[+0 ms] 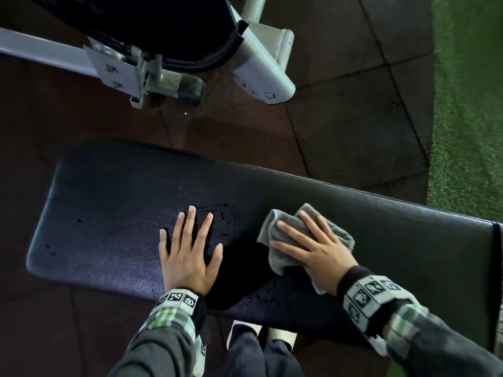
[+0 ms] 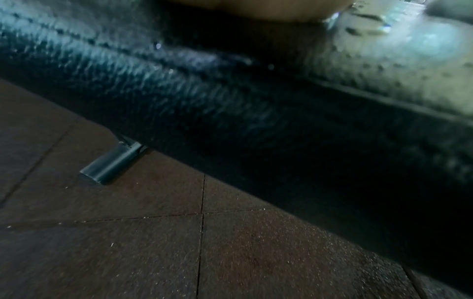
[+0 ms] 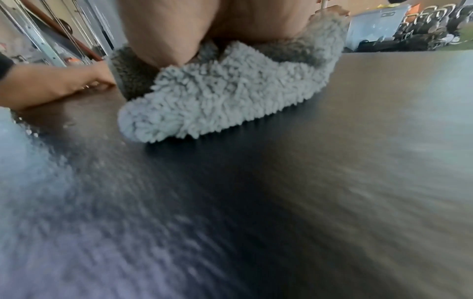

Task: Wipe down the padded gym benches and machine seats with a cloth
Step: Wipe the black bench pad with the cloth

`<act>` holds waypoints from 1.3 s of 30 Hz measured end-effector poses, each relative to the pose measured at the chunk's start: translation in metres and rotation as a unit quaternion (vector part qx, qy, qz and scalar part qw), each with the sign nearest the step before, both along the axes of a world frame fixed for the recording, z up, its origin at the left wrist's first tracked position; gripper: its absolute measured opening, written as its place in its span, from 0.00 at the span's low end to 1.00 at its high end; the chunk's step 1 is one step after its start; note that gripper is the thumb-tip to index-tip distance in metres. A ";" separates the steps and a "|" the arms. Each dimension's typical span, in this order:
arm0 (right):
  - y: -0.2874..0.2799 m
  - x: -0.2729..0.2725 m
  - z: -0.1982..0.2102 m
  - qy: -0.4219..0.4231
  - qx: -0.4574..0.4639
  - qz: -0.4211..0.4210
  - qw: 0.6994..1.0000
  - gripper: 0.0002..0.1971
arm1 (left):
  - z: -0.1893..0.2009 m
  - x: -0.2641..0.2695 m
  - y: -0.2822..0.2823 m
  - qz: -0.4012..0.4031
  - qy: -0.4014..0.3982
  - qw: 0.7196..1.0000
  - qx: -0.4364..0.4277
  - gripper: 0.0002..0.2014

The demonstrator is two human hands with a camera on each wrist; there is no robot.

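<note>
Cloth [image 1: 283,235] lies bunched on the black padded bench [image 1: 381,213], and your right hand [image 1: 315,248] presses it flat-fingered to rub, while your left hand [image 1: 190,254] rests spread and empty beside it to steady you.

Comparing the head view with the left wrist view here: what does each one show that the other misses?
Only the head view shows both hands: the left hand flat on the black bench pad, the right hand pressing the grey cloth onto it, plus the white machine frame. Only the left wrist view shows a metal bench foot under the pad. Both show the pad and rubber floor tiles.
</note>
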State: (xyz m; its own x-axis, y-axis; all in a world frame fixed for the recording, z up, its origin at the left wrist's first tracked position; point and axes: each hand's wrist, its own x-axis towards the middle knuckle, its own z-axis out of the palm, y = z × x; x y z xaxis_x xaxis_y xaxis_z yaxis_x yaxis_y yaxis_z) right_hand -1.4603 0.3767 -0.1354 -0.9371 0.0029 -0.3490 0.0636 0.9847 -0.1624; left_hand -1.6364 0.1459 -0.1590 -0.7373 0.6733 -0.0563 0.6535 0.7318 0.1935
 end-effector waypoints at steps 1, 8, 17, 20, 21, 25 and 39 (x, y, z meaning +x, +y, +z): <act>0.008 0.008 0.001 0.003 0.004 -0.008 1.000 0.51 | 0.000 0.000 0.000 -0.002 0.000 1.000 0.001 0.30; 0.036 -0.016 0.008 -0.006 -0.007 -0.167 0.986 0.32 | 0.001 -0.004 -0.004 -0.019 -0.034 0.999 -0.008 0.31; -0.048 -0.027 0.002 0.059 -0.030 -0.060 0.996 0.29 | 0.005 0.001 -0.047 -0.002 -0.031 0.999 -0.031 0.29; -0.083 0.014 -0.003 0.044 -0.033 0.036 0.998 0.32 | 0.003 0.004 -0.056 -0.008 -0.021 0.999 -0.026 0.28; -0.088 0.032 -0.002 0.034 -0.027 0.063 0.997 0.32 | 0.002 0.004 -0.056 -0.008 -0.017 1.000 -0.024 0.28; -0.072 0.083 0.002 0.024 0.002 0.101 0.995 0.36 | 0.000 0.006 -0.054 -0.004 -0.006 1.000 -0.014 0.28; -0.081 0.006 0.015 0.056 -0.041 -0.104 0.992 0.27 | -0.004 0.005 -0.056 -0.001 -0.015 1.000 -0.014 0.28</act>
State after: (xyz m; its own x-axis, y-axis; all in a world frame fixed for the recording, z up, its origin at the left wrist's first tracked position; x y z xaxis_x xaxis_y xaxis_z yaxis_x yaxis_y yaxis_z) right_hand -1.4543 0.2952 -0.1207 -0.9518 0.1763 -0.2508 0.2416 0.9350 -0.2597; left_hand -1.6310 0.0897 -0.1626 -0.7336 0.6726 -0.0977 0.6493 0.7360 0.1916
